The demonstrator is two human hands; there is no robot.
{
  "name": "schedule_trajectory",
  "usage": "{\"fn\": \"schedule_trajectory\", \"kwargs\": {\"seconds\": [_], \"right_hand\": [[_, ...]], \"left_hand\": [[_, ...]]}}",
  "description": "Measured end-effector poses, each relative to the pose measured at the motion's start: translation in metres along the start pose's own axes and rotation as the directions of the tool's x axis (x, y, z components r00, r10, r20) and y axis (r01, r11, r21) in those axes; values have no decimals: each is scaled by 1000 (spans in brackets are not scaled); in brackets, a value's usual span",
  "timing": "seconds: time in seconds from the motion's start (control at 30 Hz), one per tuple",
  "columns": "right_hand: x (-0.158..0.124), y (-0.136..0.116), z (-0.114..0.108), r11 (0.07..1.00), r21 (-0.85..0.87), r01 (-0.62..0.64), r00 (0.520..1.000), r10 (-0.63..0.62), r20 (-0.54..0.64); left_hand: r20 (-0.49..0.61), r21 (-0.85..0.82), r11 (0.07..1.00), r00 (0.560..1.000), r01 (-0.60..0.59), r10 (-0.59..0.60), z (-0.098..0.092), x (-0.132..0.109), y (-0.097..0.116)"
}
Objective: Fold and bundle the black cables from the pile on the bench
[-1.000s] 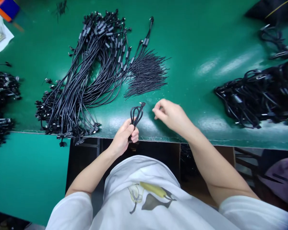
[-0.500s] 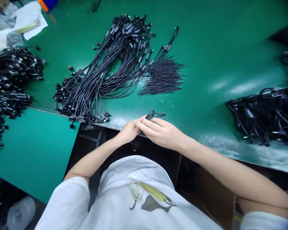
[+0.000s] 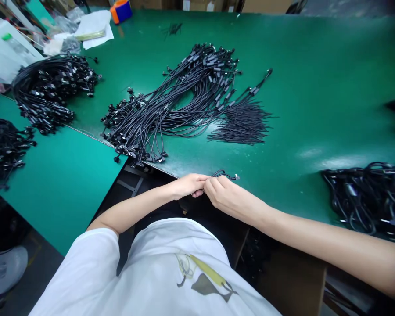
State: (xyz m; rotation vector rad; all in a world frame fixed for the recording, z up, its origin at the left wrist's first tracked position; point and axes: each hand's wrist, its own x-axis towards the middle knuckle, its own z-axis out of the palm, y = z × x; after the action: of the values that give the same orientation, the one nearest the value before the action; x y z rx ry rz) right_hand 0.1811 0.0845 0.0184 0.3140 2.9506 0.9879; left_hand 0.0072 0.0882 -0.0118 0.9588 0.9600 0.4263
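My left hand (image 3: 188, 184) and my right hand (image 3: 223, 194) meet at the near edge of the green table (image 3: 316, 87). Both are closed on one small coiled black cable (image 3: 224, 175). Its loops and a plug end stick out past my right hand's fingers. Beyond my hands lies a large fan of straight black cables (image 3: 171, 105). Beside that fan sits a bunch of thin black ties (image 3: 245, 123).
A heap of coiled black cables (image 3: 368, 197) lies at the right. More cable piles (image 3: 49, 92) sit at the left, across a lower green bench (image 3: 52, 175). Papers (image 3: 94, 26) and an orange-blue object (image 3: 121, 9) are at the far left corner.
My right hand came from the table's surface to join my left hand on the coiled cable. The view tilted up and shifted left, showing more of the table's far side.
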Motion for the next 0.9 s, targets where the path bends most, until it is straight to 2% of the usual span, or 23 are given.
{"fn": "schedule_trajectory", "kwargs": {"seconds": [0.1, 0.17, 0.23, 0.27, 0.33, 0.37, 0.43, 0.47, 0.53, 0.57, 0.6, 0.63, 0.67, 0.7, 0.73, 0.77, 0.8, 0.83, 0.87, 0.9], "right_hand": [[-1, -4, 7, 997, 67, -35, 999, 35, 11], [-2, -2, 12, 966, 218, -138, 990, 143, -4], [1, 2, 16, 865, 411, -288, 953, 302, 30], [3, 3, 16, 781, 500, -375, 917, 393, 74], [11, 3, 16, 538, 652, -534, 801, 568, 187], [15, 1, 16, 376, 723, -579, 726, 641, 248], [21, -2, 19, -7, 839, -545, 584, 715, 385], [22, -3, 22, -206, 854, -477, 540, 698, 470], [20, -2, 29, -540, 772, -336, 501, 591, 632], [17, 0, 32, -642, 711, -287, 484, 544, 686], [14, 3, 33, -690, 677, -256, 461, 528, 713], [10, 5, 32, -687, 685, -244, 433, 555, 711], [8, 7, 28, -636, 728, -254, 415, 608, 676], [6, 6, 23, -547, 790, -277, 433, 663, 611], [7, 4, 17, -434, 849, -303, 493, 691, 529], [8, 1, 11, -313, 895, -319, 579, 683, 445], [10, -4, 6, -201, 923, -327, 665, 645, 376], [12, -10, 3, -107, 935, -338, 725, 604, 331], [13, -14, 2, -31, 932, -360, 755, 578, 311], [13, -17, 2, 24, 919, -393, 758, 574, 309]], "left_hand": [[6, 27, 1000, 1000, 1, -1, 3, -6, -1], [-3, -18, 999, 1000, -29, 29, 5, -8, -2], [-54, -130, 988, 995, -88, 81, 5, -8, -3], [-105, -203, 971, 989, -127, 107, 6, -7, -4], [-234, -336, 913, 959, -232, 158, 5, -3, -4], [-287, -380, 880, 941, -284, 180, 5, -1, -3], [-345, -387, 838, 903, -384, 255, 1, -1, -2], [-358, -337, 836, 880, -434, 313, -2, -3, -1], [-333, -111, 853, 828, -510, 451, -8, -11, 0], [-283, 42, 850, 810, -525, 514, -11, -15, 0], [-220, 186, 833, 804, -521, 553, -14, -18, 0], [-154, 295, 814, 816, -501, 558, -16, -20, 0], [-98, 357, 805, 838, -474, 537, -17, -20, -2], [-73, 368, 815, 860, -448, 505, -17, -19, -3], [-78, 336, 842, 879, -421, 471, -16, -15, -4], [-99, 276, 876, 895, -396, 436, -16, -12, -5], [-127, 199, 905, 906, -376, 404, -15, -8, -4], [-159, 118, 923, 911, -365, 380, -16, -6, -2], [-189, 42, 929, 910, -367, 368, -16, -6, 2], [-206, -13, 924, 906, -382, 371, -18, -8, 7]]}}
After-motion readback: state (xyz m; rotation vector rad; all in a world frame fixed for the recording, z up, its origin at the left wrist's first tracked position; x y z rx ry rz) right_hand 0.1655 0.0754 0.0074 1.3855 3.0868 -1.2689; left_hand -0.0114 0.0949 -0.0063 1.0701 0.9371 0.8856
